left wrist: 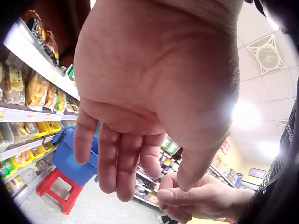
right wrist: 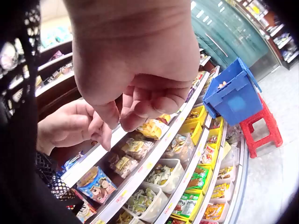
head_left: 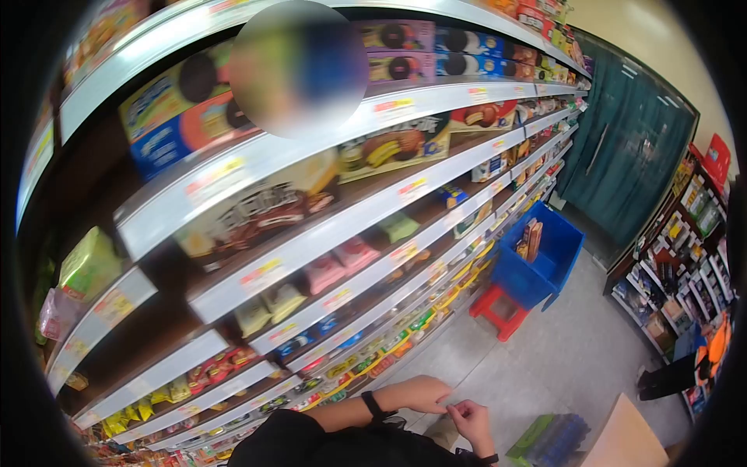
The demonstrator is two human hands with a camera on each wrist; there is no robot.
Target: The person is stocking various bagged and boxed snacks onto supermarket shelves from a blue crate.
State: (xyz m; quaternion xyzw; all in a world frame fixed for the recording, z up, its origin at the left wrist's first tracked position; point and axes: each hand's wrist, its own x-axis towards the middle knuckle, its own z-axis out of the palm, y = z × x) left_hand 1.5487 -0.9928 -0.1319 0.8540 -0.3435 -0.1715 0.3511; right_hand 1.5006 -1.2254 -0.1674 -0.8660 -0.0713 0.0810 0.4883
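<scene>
Both hands meet low in front of the body, in the aisle beside the snack shelves. My left hand (head_left: 424, 395) reaches in from the left, its palm bare and its fingers (left wrist: 108, 161) loosely extended in the left wrist view. Close by on the right is my right hand (head_left: 471, 424), its fingertips right at those of the left. In the right wrist view the right fingers (right wrist: 156, 105) are loosely bent, with no object showing among them. A dark band (head_left: 373, 405) circles the left wrist.
Stocked shelves (head_left: 311, 206) run along the left. Ahead, a blue crate (head_left: 523, 272) with a few packets inside sits on a red stool (head_left: 499, 311). A green-and-blue pack (head_left: 551, 440) and a cardboard box (head_left: 629, 436) are at lower right. A person's leg (head_left: 669, 379) shows near the right shelf.
</scene>
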